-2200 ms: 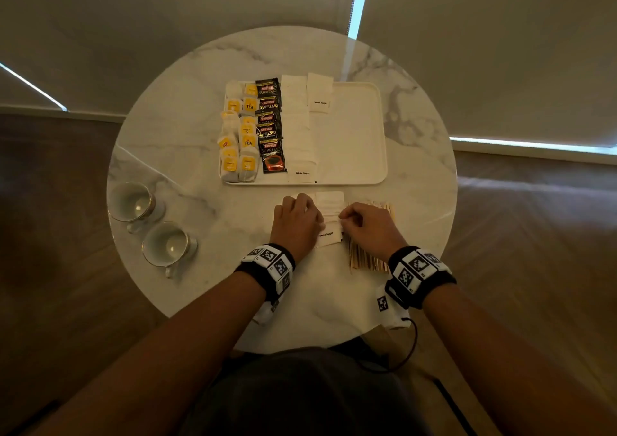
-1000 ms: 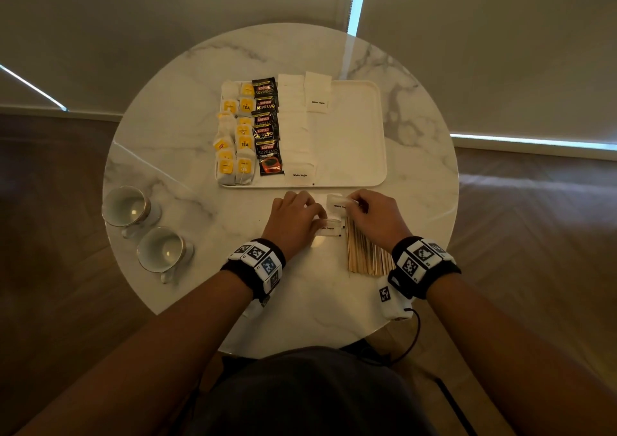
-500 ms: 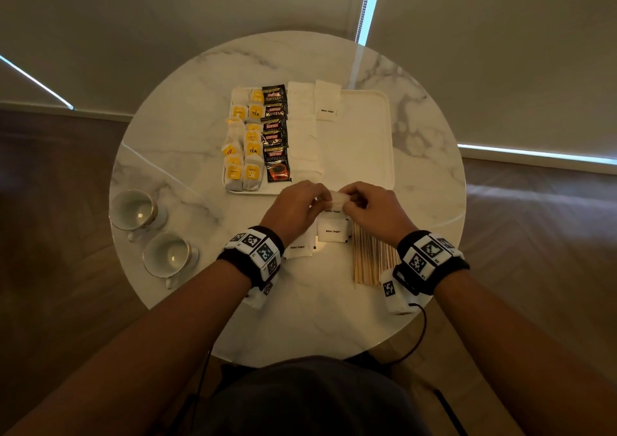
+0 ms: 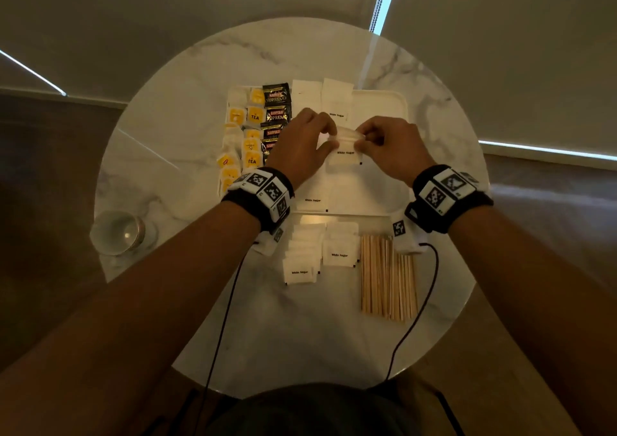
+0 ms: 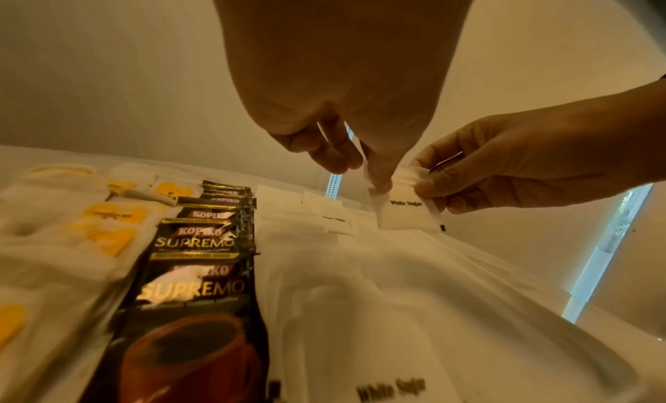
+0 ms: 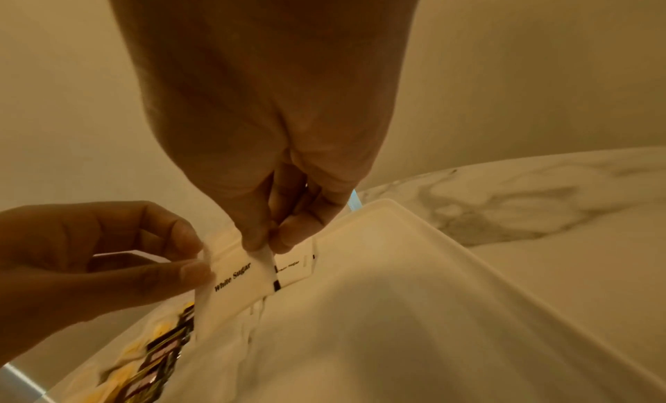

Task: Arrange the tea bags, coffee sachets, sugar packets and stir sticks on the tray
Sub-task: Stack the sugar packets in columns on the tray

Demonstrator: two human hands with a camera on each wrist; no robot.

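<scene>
Round white marble bench (image 4: 173,141), wood floor (image 4: 50,168) around; drawn blinds (image 4: 200,1) behind. Both hands above white tray (image 4: 384,182): left hand (image 4: 297,148) & right hand (image 4: 394,150) fingers pinch one white sugar packet (image 4: 345,152) by upper corners. Stir sticks (image 4: 389,277) on bench nr tray.

Likely hotel room or lounge. Round marble bench (image 4: 187,78) sitting on herringbone wood floor (image 4: 50,168), roller blinds (image 4: 500,35) hanging drawn. Tray (image 4: 384,168) carrying Kopiko coffee sachets (image 4: 275,96), tea bags (image 4: 254,115); teacup (image 4: 115,232) standing beside.
</scene>
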